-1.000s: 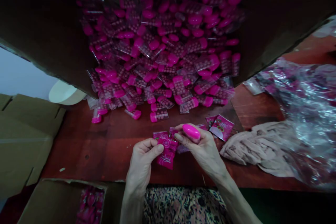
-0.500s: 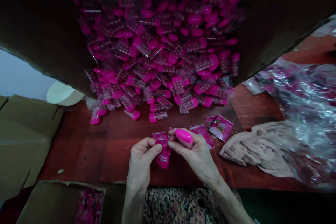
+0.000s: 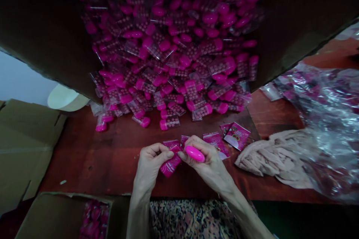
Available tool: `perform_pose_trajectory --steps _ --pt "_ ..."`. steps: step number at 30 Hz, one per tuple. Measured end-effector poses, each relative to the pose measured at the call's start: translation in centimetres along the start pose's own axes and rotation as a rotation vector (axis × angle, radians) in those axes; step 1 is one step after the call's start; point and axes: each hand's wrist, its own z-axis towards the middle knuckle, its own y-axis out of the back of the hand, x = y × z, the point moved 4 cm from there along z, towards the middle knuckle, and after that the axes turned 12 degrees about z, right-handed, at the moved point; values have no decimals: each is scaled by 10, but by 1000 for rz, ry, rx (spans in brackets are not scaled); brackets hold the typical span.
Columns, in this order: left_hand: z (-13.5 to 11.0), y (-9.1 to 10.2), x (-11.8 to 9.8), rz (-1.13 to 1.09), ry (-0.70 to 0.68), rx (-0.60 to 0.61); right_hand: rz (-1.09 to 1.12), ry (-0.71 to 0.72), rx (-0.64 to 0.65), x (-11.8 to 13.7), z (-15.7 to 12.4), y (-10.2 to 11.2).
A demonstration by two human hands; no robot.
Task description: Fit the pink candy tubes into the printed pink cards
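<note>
Risk: the pink packet is held by one thin edge only. If that pinch loosens or the mouth folds shut, the smooth pink case could probably skid off it and drop to the table.
Second risk: loose packets lie close by at 2 o'clock of the hands, so a dropped one would be hard to tell from them.
Left hand: closed in a pinch, with thumb and forefinger gripping the packet's upper edge. The wrist bends inward and the forearm rises from 6 o'clock.
Right hand: closed on the case, held sideways between thumb and fingertips. The wrist is cocked and the forearm comes in from 5 o'clock.
Packet: tilted, hanging just above the table, low in the middle of the view.
Case: at 3 o'clock of the packet's top edge — they seem to touch.
Pile of bagged cases: at 12 o'clock, spilling out of a tipped cardboard box.
Cloth: at 3 o'clock, with a plastic bag beyond it.
Carton: at 7 o'clock — pink things inside.
</note>
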Motion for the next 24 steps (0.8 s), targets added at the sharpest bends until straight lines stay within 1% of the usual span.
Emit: perform_pose_trajectory --steps 2,4,6,8,10,12,13,15,17,19,24 --pt "3 3 -1 -40 -14 -30 114 -85 6 -5 0 -1" --pt "5 6 -2 -81 -26 -65 266 -165 -25 -12 -1 -3" --pt "6 9 -2 -121 -41 -95 373 -216 -93 -18 -2 -3" --pt "4 9 -2 -211 -79 -102 413 -224 -177 -22 -3 -1" --pt "-1 5 -1 -333 -144 -60 442 -221 -239 -23 -4 -1" --pt "-7 -3 1 -418 -199 -1 515 -246 -269 -22 -3 -4" --pt "-11 -9 3 -438 -210 17 563 -262 -282 -22 -3 -6" --pt "-15 -20 9 -469 -195 3 651 -288 -308 -21 -3 -12" --pt "-16 -27 15 -511 -161 -42 699 -306 -316 -22 -4 -18" --pt "-13 -30 17 -548 -140 -93 689 -314 -294 -23 -5 -22" --pt "-2 -21 14 -561 -122 -170 592 -302 -204 -25 -6 -24"
